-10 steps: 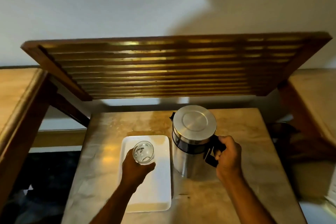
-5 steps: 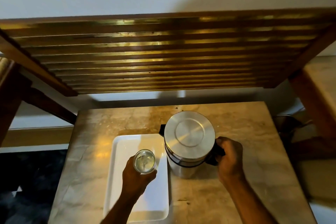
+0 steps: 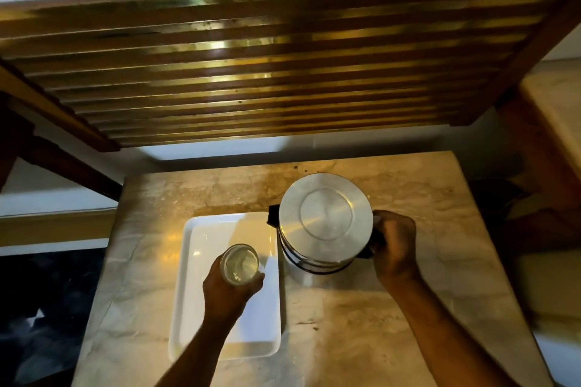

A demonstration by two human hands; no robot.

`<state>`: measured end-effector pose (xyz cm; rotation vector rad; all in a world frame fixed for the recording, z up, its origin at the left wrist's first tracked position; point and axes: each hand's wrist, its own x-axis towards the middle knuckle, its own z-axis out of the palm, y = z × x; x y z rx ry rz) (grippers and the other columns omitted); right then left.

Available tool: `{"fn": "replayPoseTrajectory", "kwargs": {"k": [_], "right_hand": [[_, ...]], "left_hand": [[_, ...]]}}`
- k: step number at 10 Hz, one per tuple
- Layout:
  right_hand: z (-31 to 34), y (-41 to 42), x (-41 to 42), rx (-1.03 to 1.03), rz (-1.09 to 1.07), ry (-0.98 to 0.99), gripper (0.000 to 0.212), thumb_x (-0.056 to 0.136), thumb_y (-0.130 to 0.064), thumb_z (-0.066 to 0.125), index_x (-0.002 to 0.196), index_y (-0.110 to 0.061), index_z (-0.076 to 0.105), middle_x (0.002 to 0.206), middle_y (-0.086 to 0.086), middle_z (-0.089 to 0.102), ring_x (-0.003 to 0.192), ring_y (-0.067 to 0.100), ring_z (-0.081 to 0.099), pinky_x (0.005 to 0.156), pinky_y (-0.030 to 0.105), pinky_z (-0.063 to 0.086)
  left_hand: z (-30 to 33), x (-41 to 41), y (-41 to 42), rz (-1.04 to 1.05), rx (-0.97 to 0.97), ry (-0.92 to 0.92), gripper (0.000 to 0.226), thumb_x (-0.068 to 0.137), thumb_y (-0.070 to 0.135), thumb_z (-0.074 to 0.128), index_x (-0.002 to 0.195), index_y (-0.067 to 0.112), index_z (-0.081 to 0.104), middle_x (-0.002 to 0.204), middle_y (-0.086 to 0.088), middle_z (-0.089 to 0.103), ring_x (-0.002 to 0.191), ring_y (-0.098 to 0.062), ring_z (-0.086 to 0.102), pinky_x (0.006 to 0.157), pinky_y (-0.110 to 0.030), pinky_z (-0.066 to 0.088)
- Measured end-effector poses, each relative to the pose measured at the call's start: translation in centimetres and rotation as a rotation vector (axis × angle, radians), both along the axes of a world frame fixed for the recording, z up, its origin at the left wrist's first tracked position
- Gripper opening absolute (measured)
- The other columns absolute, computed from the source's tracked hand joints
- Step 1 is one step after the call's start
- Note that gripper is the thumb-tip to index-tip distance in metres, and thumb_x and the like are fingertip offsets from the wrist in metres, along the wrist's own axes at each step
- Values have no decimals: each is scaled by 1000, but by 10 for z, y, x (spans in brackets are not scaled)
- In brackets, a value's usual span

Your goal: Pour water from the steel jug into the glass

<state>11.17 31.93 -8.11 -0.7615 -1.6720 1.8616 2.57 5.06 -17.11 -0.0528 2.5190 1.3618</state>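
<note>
Left hand [image 3: 231, 291] grips glass [image 3: 240, 264] above white tray [image 3: 191, 308]; right hand [image 3: 394, 248] grips lidded steel jug [image 3: 325, 221] handle, on marble counter [image 3: 408, 308].

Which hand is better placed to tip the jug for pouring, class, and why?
The right hand. It is already closed on the black handle of the steel jug, whose spout faces the glass. The left hand is busy holding that glass over the white tray.

Jug handle [image 3: 374, 242] hidden under right hand [image 3: 396, 245]
</note>
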Motion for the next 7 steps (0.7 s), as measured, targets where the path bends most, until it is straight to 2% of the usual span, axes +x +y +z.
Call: {"fn": "replayPoseTrajectory", "kwargs": {"k": [1, 2, 3, 4, 5, 6, 7], "right_hand": [[-1, 3, 2, 43, 50, -42, 47, 79, 4, 49, 41, -24, 54, 38, -8, 49, 35, 7, 43, 37, 17, 36], [2, 0, 8, 39, 104, -120, 52, 82, 27, 52, 45, -10, 50, 43, -5, 47, 41, 4, 45, 35, 19, 41], [9, -4, 12, 28, 99, -181, 50, 81, 12, 58, 41, -17, 49, 43, -5, 45, 44, 10, 46, 38, 27, 48], [34, -5, 18, 9, 176, -239, 34, 72, -13, 52, 39, -21, 54, 41, -9, 51, 46, 13, 51, 43, 29, 52], [60, -1, 27, 19, 239, -320, 30, 82, -14, 56, 51, -13, 58, 55, 8, 61, 56, 23, 59, 53, 46, 58], [96, 2, 29, 291, 308, -491, 18, 96, -15, 55, 79, -8, 57, 86, 17, 65, 77, 28, 61, 75, 52, 56], [149, -2, 24, 598, 331, -444, 4, 97, -30, 56, 96, -26, 59, 103, 1, 65, 91, 19, 60, 85, 43, 51]], "left_hand": [[5, 2, 0, -27, -29, 5, 71, 48, 30, 99, 106, 37, 58, 100, 9, 68, 94, -16, 63, 83, -34, 49], [18, 5, -1, -98, -54, 7, 77, 48, 37, 98, 111, 42, 55, 104, 22, 65, 95, -3, 60, 81, -28, 45], [33, 16, -9, -136, -126, -43, 90, 54, 32, 97, 132, 28, 52, 127, 7, 63, 116, -18, 58, 97, -40, 48], [60, 23, -30, -208, -266, -124, 99, 60, 26, 94, 144, 13, 44, 144, -10, 55, 131, -31, 50, 109, -46, 40], [104, 15, -52, -276, -439, -80, 98, 68, 26, 89, 148, 5, 37, 151, -15, 47, 138, -32, 44, 114, -41, 35], [158, -7, -55, -276, -502, 86, 86, 79, 31, 79, 148, 5, 36, 152, -17, 44, 140, -33, 42, 115, -42, 32], [230, -29, -42, -297, -524, 272, 74, 92, 43, 60, 152, 12, 30, 159, -12, 34, 146, -29, 32, 118, -43, 29]]}}
